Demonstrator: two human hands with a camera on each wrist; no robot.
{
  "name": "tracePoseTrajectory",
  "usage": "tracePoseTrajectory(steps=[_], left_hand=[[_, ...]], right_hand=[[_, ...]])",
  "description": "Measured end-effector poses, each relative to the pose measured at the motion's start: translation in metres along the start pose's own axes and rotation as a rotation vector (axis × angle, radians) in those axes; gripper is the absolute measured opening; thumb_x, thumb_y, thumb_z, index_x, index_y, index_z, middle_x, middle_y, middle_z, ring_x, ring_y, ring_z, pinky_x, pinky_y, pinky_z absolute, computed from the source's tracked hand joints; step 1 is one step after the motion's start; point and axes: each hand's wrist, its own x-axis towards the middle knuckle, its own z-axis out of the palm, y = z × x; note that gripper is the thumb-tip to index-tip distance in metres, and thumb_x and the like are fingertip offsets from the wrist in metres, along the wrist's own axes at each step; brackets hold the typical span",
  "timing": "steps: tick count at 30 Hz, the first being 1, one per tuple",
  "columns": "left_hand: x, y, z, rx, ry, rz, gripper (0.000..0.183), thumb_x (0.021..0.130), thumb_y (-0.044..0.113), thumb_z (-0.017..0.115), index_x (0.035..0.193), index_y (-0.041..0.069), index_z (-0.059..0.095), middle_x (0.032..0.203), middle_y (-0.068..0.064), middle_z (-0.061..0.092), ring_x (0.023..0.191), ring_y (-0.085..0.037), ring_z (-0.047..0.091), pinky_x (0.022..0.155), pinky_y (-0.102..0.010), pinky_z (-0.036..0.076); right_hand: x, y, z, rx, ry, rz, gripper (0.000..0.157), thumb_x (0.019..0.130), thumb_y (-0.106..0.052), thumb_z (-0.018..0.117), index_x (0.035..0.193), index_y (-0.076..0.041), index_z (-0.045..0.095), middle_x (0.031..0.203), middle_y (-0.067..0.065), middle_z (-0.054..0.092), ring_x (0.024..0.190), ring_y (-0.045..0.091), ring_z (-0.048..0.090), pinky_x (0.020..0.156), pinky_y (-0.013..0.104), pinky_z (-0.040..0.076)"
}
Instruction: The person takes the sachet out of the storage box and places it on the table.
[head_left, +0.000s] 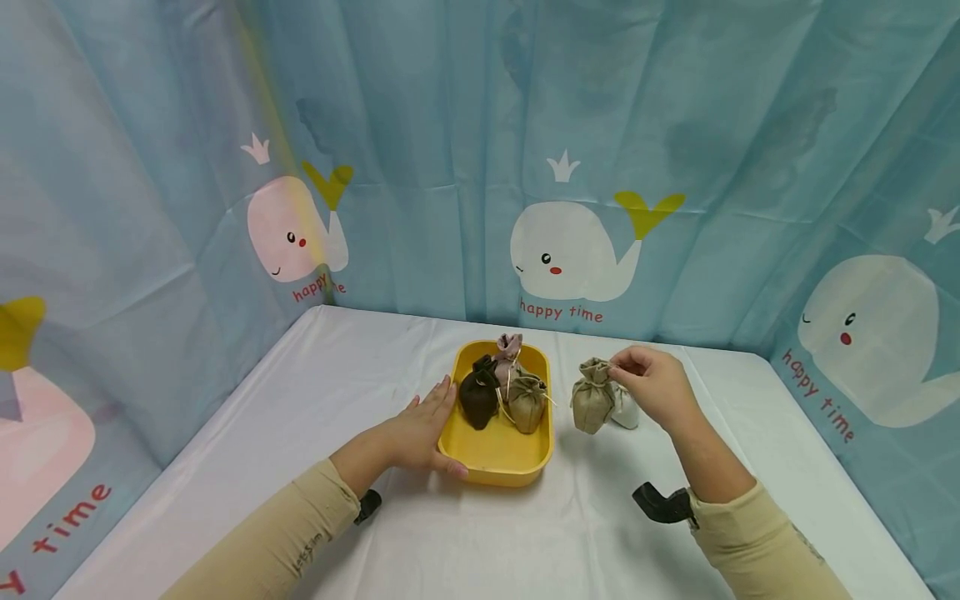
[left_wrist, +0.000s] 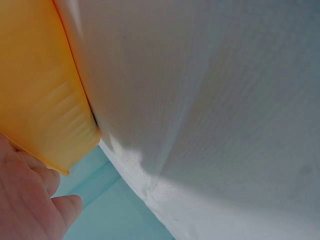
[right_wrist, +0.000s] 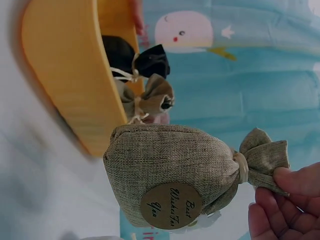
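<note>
Apparently the step in hand is carrying a small khaki woven-cloth sack with a gathered neck point(head_left: 592, 404) over to a yellow rounded-rectangular plastic tray point(head_left: 495, 457). The person's right grip point(head_left: 657, 385) has thumb and fingers pinched together on the sack's ruffled top, and the sack hangs upright just right of the tray, outside its wall; the right wrist view shows a round brown paper label point(right_wrist: 171, 205) on its side. A white cloth sack point(head_left: 625, 408), partly hidden behind it, is also outside the tray. Three others stand inside, toward the far half: a dark, nearly black cloth sack point(head_left: 477, 400), a second khaki cloth sack point(head_left: 527, 408) and a dusty-pink cloth sack point(head_left: 509, 347). The left grip point(head_left: 416, 429) holds nothing between its fingers; they lie straight along the tray's left wall, thumb at the near corner, seemingly bracing it on the white-draped bench point(head_left: 525, 542). If loading is the aim, the next move calls for lifting the held sack over the right rim, lowering it upright onto the bare near floor, and parting the fingers only once its base is supported; the white one would then remain.
</note>
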Motion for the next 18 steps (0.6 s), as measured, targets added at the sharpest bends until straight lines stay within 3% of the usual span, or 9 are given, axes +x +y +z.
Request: tracePoseTrajectory(steps=[18], left_hand=[[0.002,-0.002,0.001,0.001,-0.007,-0.005,0.133,0.055,0.086,0.048,0.146,0.004,-0.006,0.152,-0.012,-0.011,0.140,-0.024,-0.003,0.110,-0.049,0.010]], right_hand=[[-0.006,0.025,0.005,0.001,-0.060,0.082,0.008,0.087,-0.010,0.062,0.089,-0.004,0.066,0.085,0.008,0.066,0.079,0.020,0.061,0.067,0.032,0.048]])
